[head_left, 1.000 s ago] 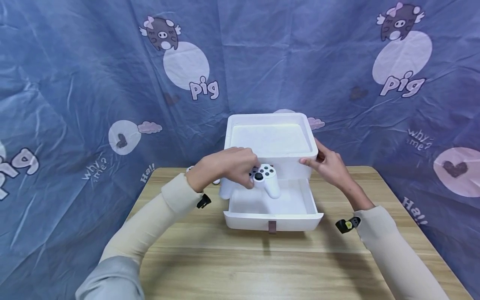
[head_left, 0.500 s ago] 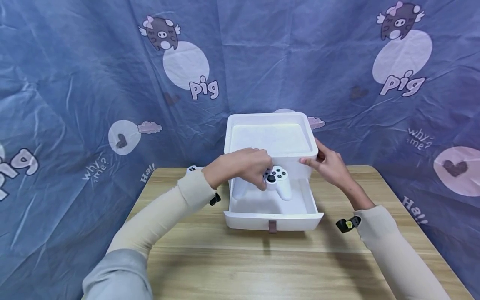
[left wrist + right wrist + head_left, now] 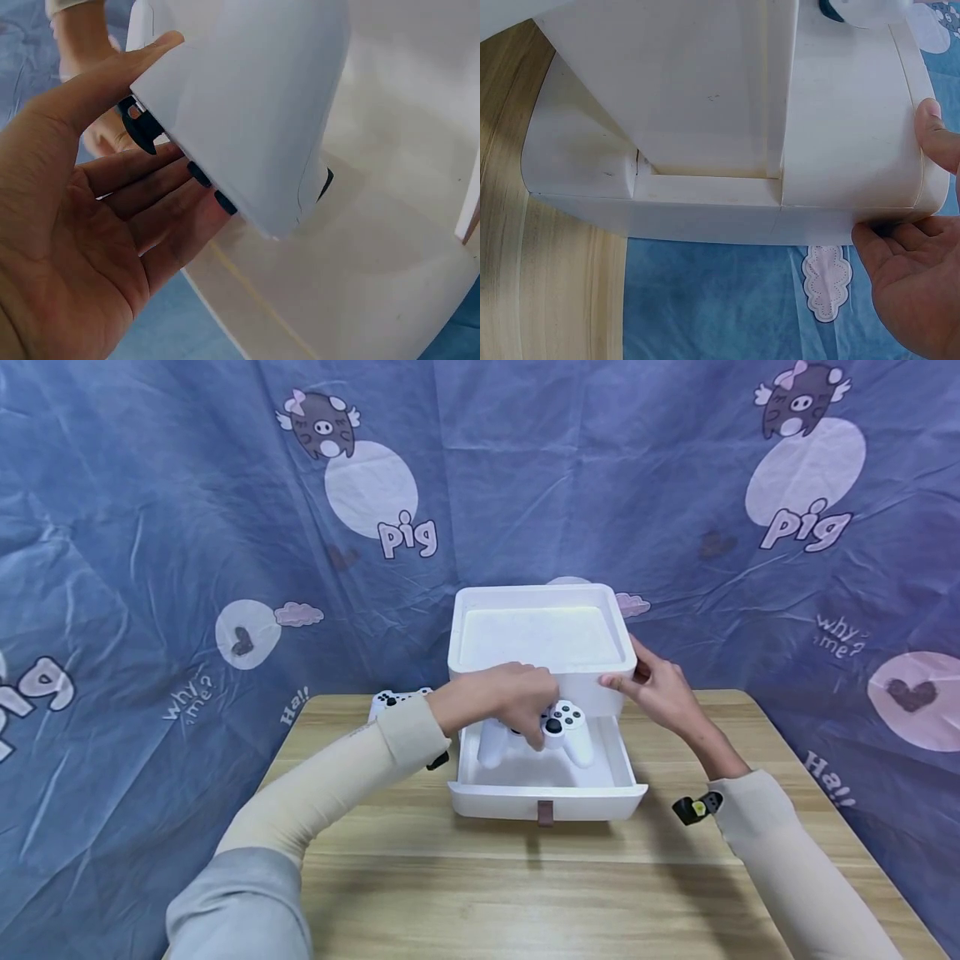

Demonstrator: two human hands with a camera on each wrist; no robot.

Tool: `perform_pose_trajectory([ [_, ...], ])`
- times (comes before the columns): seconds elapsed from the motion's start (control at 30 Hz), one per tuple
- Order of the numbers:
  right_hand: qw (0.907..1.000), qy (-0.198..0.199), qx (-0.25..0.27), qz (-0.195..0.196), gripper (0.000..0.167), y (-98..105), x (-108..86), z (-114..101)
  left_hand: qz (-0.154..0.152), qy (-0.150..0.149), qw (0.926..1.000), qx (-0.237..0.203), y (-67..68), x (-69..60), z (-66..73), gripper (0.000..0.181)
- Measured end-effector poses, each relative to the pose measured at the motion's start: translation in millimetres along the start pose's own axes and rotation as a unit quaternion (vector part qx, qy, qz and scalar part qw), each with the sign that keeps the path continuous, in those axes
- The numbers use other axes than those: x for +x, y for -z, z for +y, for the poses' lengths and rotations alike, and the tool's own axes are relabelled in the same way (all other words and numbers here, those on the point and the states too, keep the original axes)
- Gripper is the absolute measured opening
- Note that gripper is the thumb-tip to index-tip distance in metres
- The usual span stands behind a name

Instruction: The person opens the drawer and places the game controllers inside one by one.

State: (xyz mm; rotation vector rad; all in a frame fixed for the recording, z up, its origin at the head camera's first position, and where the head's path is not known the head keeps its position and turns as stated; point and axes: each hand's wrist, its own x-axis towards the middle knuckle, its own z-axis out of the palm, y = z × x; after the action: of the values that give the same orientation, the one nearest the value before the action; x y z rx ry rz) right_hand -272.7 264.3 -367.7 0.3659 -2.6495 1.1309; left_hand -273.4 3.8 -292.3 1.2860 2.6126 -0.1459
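My left hand (image 3: 525,697) grips a white game controller (image 3: 577,743) over the pulled-out drawer (image 3: 510,803) of a white box. In the left wrist view the left hand (image 3: 112,187) has its thumb and fingers about the controller (image 3: 255,112), whose dark buttons face the fingers. At the box's upper right corner (image 3: 592,692), my right hand (image 3: 663,697) holds on, thumb on the front and fingers at the side. The right wrist view shows the right hand (image 3: 922,262) pinching the edge of the box (image 3: 847,150).
Behind my left forearm, a second white controller (image 3: 386,700) lies on the wooden table (image 3: 480,902), left of the box. The box has a shallow recessed top (image 3: 536,639). A blue patterned cloth (image 3: 525,485) hangs behind and at both sides.
My left hand has carried the controller rightward and slightly toward the drawer front, from the box's left part to above the drawer. The second controller shows more. My right hand has stayed in place.
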Motion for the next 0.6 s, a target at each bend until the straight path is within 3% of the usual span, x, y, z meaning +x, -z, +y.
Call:
perform_pose_trajectory([
  [0.27,1.0,-0.002,0.001,-0.002,0.09,1,-0.8,0,-0.026,-0.037,0.9982,0.039,-14.7,11.5,7.7,0.033],
  [0.6,1.0,-0.009,0.001,-0.001,0.089,1,-0.9,1,-0.018,-0.046,0.9978,0.045,-30.7,24.5,9.9,0.038],
])
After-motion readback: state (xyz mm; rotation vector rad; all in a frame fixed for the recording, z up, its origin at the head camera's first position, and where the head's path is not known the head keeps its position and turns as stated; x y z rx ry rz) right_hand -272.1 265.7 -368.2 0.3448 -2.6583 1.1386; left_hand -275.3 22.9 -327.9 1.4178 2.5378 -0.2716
